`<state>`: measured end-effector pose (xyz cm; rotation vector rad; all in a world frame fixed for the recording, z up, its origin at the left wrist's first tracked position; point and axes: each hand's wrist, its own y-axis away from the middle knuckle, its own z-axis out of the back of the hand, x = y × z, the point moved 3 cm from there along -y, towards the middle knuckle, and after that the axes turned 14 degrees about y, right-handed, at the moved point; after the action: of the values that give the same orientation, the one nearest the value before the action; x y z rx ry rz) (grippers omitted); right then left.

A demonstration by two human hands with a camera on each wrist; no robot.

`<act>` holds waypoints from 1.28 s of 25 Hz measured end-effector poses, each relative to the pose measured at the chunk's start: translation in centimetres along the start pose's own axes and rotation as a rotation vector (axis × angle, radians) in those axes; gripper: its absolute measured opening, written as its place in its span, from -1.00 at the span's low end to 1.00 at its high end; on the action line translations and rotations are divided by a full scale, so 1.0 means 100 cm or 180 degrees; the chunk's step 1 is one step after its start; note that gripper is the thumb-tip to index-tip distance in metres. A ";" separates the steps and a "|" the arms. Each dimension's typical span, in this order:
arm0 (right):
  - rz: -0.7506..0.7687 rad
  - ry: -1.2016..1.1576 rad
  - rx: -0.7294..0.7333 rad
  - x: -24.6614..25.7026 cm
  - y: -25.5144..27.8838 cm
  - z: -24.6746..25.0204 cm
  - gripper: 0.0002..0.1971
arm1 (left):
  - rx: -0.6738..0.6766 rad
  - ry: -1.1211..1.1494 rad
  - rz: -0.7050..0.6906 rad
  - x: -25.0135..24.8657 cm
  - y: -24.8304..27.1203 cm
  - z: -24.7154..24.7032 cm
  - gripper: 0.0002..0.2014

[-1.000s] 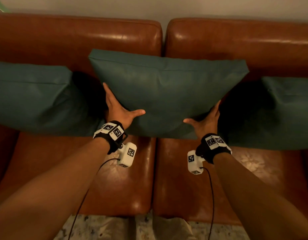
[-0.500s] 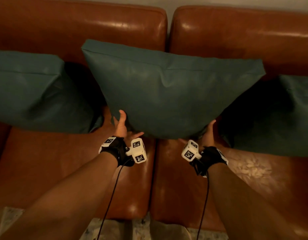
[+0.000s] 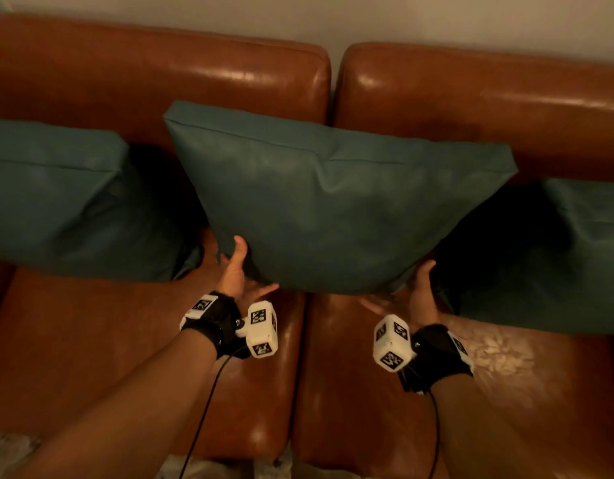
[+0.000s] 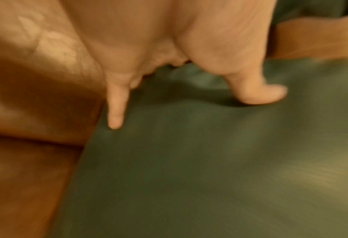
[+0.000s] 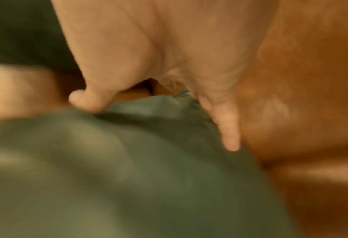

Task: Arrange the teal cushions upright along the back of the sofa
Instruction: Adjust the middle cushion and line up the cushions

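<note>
Three teal cushions stand along the brown leather sofa backrest (image 3: 160, 70). The middle cushion (image 3: 333, 209) straddles the gap between the two back pads and leans back. My left hand (image 3: 238, 271) holds its lower left corner, with the thumb on the front face and a finger straight along the side edge. My right hand (image 3: 421, 288) holds the lower right corner the same way. The blurred wrist views show each corner of the cushion (image 4: 209, 161) (image 5: 128, 177) pinched by the left hand (image 4: 195, 109) and the right hand (image 5: 157, 122). The other fingers are hidden behind the cushion.
The left cushion (image 3: 63, 202) and the right cushion (image 3: 557, 257) stand upright on either side, close to the middle one. The sofa seat (image 3: 91, 340) stretches out in front of them. A pale rug (image 3: 8, 451) shows at the sofa's front edge.
Both hands have slid down from the middle cushion's sides to its lower corners. The cushion now looks larger and closer in the head view.
</note>
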<state>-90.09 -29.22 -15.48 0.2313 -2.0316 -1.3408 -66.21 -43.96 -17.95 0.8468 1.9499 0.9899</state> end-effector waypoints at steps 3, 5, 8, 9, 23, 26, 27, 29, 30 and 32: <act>0.0086 -0.0206 0.0134 0.013 0.017 -0.016 -0.24 | 0.0074 0.0202 -0.0084 -0.011 0.005 -0.015 0.20; 0.0089 -0.0266 -0.0017 0.026 0.017 -0.032 0.10 | -0.0035 0.0096 -0.0166 -0.021 0.001 -0.028 0.28; 0.0219 -0.0167 -0.0322 0.039 0.003 -0.036 0.37 | -0.0135 -0.0029 -0.0195 -0.026 -0.011 -0.030 0.32; 0.0225 -0.0138 -0.0364 0.041 0.003 -0.036 0.40 | -0.0151 -0.0034 -0.0188 -0.025 -0.011 -0.030 0.35; -0.0313 0.2134 -0.0549 -0.063 0.019 -0.018 -0.29 | -0.0141 -0.0927 0.0031 -0.052 0.059 0.024 -0.31; -0.0385 0.2466 -0.0194 -0.090 0.044 -0.080 -0.54 | -0.0453 -0.1025 0.0052 -0.083 0.072 0.080 -0.37; -0.0331 0.2523 -0.0030 -0.097 0.048 -0.109 -0.54 | -0.0550 -0.1084 0.0026 -0.101 0.076 0.101 -0.39; -0.0127 0.2754 0.0217 -0.111 0.053 -0.170 -0.49 | -0.0715 -0.1167 -0.0124 -0.143 0.084 0.144 -0.43; 0.0009 0.2904 0.0293 -0.118 0.052 -0.203 -0.45 | -0.0804 -0.1195 -0.0233 -0.169 0.087 0.164 -0.45; 0.0356 0.3331 0.0405 -0.132 0.047 -0.267 -0.31 | -0.0939 -0.1227 -0.0372 -0.222 0.092 0.203 -0.61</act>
<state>-62.51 -40.51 -10.90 0.6955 -1.1990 -0.7437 -36.36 -50.71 -10.71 0.6877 1.4675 0.9369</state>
